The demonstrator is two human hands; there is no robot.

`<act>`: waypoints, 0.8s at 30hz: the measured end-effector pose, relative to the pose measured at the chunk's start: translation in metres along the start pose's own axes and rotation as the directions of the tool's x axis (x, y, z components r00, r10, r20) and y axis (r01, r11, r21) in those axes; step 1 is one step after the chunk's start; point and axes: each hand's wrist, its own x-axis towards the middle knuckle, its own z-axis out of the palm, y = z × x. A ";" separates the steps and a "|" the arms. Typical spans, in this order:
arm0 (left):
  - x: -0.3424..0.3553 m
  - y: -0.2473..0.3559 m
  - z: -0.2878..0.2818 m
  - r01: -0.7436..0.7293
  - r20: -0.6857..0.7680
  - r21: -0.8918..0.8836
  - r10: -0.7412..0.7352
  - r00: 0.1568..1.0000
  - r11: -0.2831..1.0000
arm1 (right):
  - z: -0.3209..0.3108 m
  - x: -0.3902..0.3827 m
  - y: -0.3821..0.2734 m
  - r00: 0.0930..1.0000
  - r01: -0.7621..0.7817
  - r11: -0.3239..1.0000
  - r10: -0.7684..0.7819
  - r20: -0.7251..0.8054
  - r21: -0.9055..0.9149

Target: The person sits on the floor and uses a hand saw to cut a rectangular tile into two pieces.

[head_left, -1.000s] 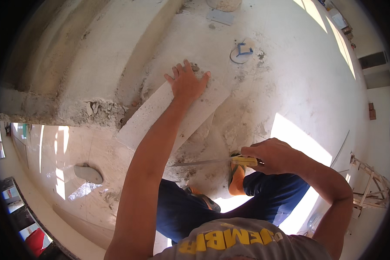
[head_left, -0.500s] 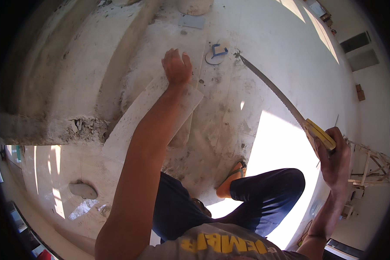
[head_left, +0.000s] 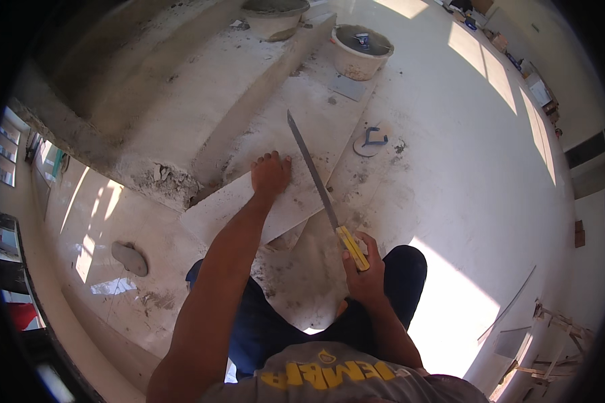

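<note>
My left hand (head_left: 270,176) lies on a long white block (head_left: 212,207) beside the concrete step, fingers spread near its upper edge. My right hand (head_left: 364,274) grips the yellow handle (head_left: 351,247) of a hand saw, whose long serrated blade (head_left: 310,164) points away from me, passing over the block to the right of my left hand. Beyond it on the floor lies a blue angular object (head_left: 376,140) on a pale round piece.
Concrete steps (head_left: 154,107) with a crumbled edge rise on the upper left. Two buckets (head_left: 359,64) stand ahead, near a grey sheet (head_left: 347,87). A grey oval object (head_left: 129,257) lies on the left floor. A wooden frame (head_left: 565,336) stands at lower right.
The saw swung from pointing left to pointing forward; in the last half second my right hand moved left toward the middle. The view has tilted, showing more floor ahead.
</note>
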 end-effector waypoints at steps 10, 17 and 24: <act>0.001 0.023 0.000 0.232 0.029 0.122 -0.237 0.971 0.965 | -0.031 0.033 0.036 0.971 0.091 0.993 -0.105 0.215 0.077; 0.002 0.032 0.000 0.300 -0.011 0.098 -0.300 0.954 0.949 | -0.058 0.046 0.038 0.935 0.029 0.993 -0.066 0.348 0.112; 0.007 0.028 -0.003 0.342 0.012 0.070 -0.344 0.939 0.937 | -0.049 0.043 0.022 0.918 -0.010 0.991 -0.044 0.394 0.136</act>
